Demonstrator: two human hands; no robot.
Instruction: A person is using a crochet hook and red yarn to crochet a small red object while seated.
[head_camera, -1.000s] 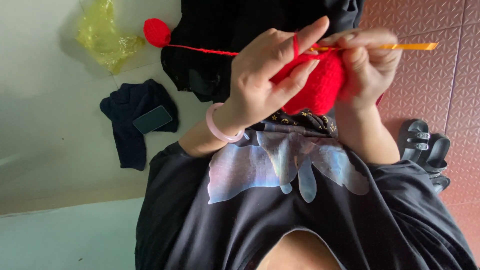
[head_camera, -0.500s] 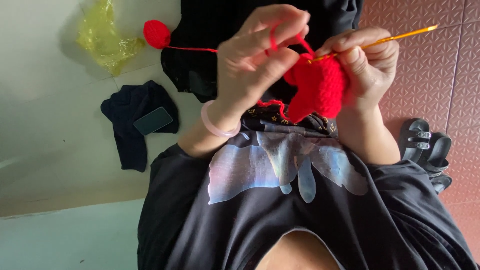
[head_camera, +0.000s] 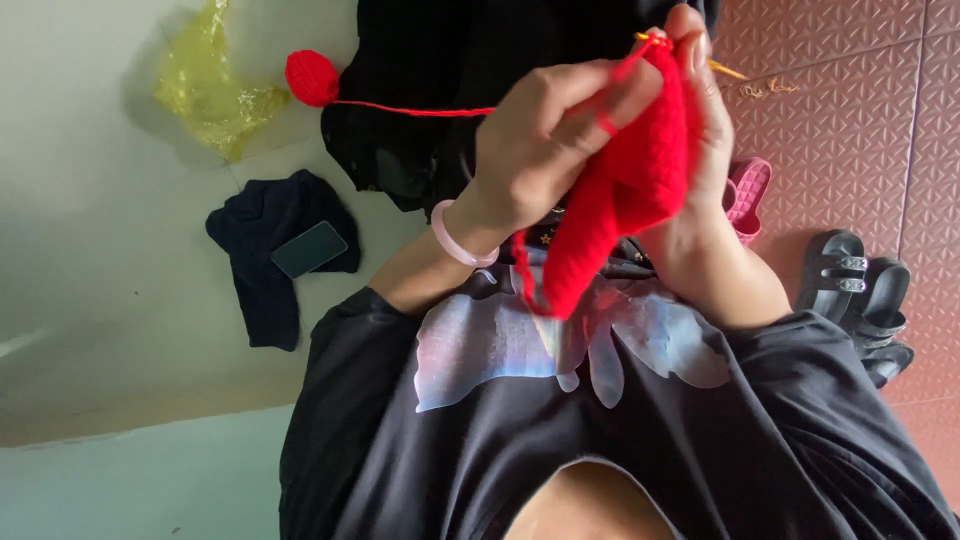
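Observation:
My left hand, with a pink bracelet on its wrist, pinches the top of a red crocheted piece and has the red yarn looped over a finger. My right hand sits behind the piece and holds an orange crochet hook; only the hook's ends show past the fingers. The piece hangs down over my black printed shirt. A red strand runs left to a small red yarn ball on the pale surface.
A crumpled yellow plastic bag lies beside the ball. A dark cloth has a phone lying on it. Black fabric is heaped behind my hands. A pink sandal and black sandals rest on the red tiled floor.
Both hands have come closer and higher in view. The red piece has turned and now hangs long and narrow. The hook has tilted, and my fingers now hide most of it.

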